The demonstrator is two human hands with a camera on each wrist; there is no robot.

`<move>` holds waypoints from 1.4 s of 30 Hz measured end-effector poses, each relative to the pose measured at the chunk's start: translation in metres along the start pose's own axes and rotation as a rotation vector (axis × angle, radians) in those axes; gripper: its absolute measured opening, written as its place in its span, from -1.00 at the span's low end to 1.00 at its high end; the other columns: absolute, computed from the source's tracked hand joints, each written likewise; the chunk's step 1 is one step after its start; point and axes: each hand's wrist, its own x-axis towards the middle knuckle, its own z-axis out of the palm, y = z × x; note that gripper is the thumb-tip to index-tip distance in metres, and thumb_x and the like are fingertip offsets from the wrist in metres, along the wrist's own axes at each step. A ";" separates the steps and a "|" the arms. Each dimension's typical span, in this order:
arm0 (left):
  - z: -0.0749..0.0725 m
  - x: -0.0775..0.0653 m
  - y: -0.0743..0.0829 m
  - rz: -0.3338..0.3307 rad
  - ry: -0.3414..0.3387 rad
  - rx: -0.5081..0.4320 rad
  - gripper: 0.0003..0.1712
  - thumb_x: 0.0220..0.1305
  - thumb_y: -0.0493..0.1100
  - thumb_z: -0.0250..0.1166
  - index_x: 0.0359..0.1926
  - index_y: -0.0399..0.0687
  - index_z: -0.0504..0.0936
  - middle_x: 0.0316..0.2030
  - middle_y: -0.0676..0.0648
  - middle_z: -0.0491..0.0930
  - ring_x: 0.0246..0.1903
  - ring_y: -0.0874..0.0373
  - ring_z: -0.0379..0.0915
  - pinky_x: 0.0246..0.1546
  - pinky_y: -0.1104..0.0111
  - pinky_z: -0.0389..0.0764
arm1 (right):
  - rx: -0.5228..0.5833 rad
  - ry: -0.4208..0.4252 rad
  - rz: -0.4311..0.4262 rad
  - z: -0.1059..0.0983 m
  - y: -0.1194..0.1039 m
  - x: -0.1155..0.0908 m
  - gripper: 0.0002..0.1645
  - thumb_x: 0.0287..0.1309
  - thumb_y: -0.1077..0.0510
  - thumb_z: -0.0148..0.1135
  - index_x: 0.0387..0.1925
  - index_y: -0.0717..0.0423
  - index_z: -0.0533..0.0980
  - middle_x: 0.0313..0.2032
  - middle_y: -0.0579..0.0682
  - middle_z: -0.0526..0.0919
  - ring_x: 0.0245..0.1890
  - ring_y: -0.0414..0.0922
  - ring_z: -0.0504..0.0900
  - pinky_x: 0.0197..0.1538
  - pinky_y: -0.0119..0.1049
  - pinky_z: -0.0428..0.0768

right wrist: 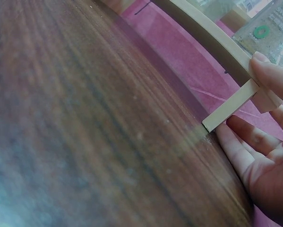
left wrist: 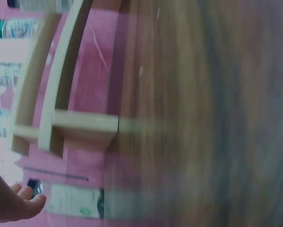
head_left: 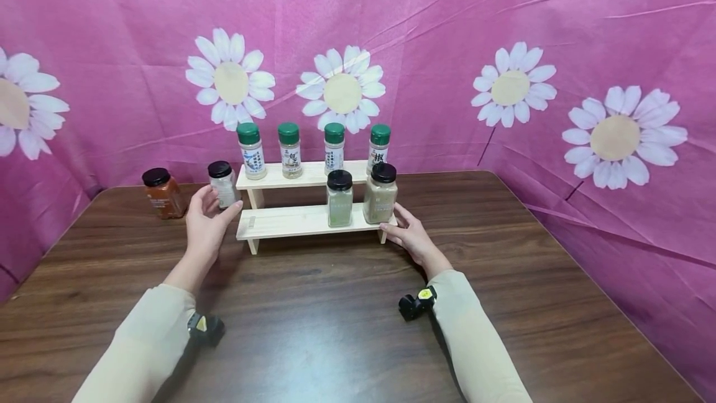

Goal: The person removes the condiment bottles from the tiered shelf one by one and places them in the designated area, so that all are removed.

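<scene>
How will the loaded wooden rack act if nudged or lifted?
Likely stiff: the wooden rack has flat, solid-looking boards. Lifted, it may feel heavier at the right, where two black-lidded jars stand on the lower tier. A hard shove might topple the upright green-capped bottles above.

This place is looking like a staged tabletop set; whether it is sitting in a home or somewhere else cannot be told. Beyond the right hand point(head_left: 412, 236) and its grip on a small wooden rack point(head_left: 285, 221), a creased pink cloth point(head_left: 425, 79) printed with big daisies point(head_left: 342, 93) is hanging as a backdrop and wrapping round to both sides. Under the grip, a brown wood-grain table point(head_left: 313, 303) is spreading out. Left of the grip, spice jars point(head_left: 339, 207) are lending a kitchen note; on its near side, small cameras point(head_left: 414, 306) are sitting at the sleeve cuffs point(head_left: 449, 290).
</scene>
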 end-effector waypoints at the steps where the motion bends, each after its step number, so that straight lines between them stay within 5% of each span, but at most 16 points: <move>1: 0.003 -0.005 0.005 0.011 -0.006 -0.018 -0.18 -0.08 -0.18 0.35 0.19 -0.16 0.14 0.08 -0.17 0.25 0.06 0.03 0.16 0.09 0.25 0.16 | 0.000 -0.001 0.002 0.000 0.000 0.000 -0.18 0.02 0.42 0.07 0.28 0.09 -0.05 0.15 0.29 0.16 -0.14 -0.10 0.45 -0.06 -0.23 0.41; 8: 0.029 -0.038 0.048 0.027 -0.021 -0.103 -0.34 -0.06 -0.37 0.27 0.10 -0.35 0.20 -0.01 -0.24 0.31 -0.02 0.00 0.23 0.03 0.18 0.21 | -0.009 -0.004 0.001 0.001 -0.002 -0.001 -0.18 0.02 0.41 0.08 0.28 0.08 -0.03 0.14 0.29 0.17 -0.10 -0.06 0.42 -0.06 -0.21 0.41; 12: 0.043 -0.045 0.057 0.012 -0.077 -0.114 -0.36 -0.05 -0.38 0.25 0.09 -0.35 0.20 0.00 -0.27 0.31 -0.01 -0.04 0.22 0.01 0.21 0.22 | -0.009 0.001 0.001 0.001 -0.002 -0.001 -0.19 0.02 0.42 0.08 0.28 0.08 -0.03 0.14 0.29 0.18 -0.10 -0.06 0.42 -0.06 -0.21 0.41; 27: 0.076 -0.055 0.058 0.035 -0.209 -0.126 -0.33 -0.03 -0.38 0.26 0.10 -0.37 0.15 0.02 -0.31 0.28 0.01 -0.12 0.19 0.03 0.15 0.20 | -0.019 0.002 -0.008 0.000 0.001 0.001 -0.17 0.02 0.41 0.07 0.28 0.11 -0.06 0.14 0.30 0.16 -0.12 -0.08 0.44 -0.06 -0.22 0.41; 30: 0.081 -0.060 0.068 0.031 -0.233 -0.113 -0.33 -0.03 -0.39 0.26 0.10 -0.38 0.15 0.02 -0.33 0.28 0.02 -0.13 0.18 0.02 0.14 0.21 | -0.016 -0.002 -0.014 0.000 0.001 0.001 -0.18 0.02 0.42 0.07 0.28 0.11 -0.05 0.15 0.29 0.15 -0.11 -0.07 0.43 -0.06 -0.22 0.41; 42: 0.111 -0.067 0.057 0.072 -0.289 -0.052 -0.28 -0.10 -0.33 0.33 0.11 -0.25 0.20 0.02 -0.25 0.32 0.00 -0.08 0.23 -0.02 0.12 0.26 | -0.005 0.000 -0.017 0.000 0.002 0.001 -0.18 0.01 0.43 0.07 0.28 0.11 -0.04 0.15 0.30 0.16 -0.15 -0.09 0.46 -0.07 -0.23 0.42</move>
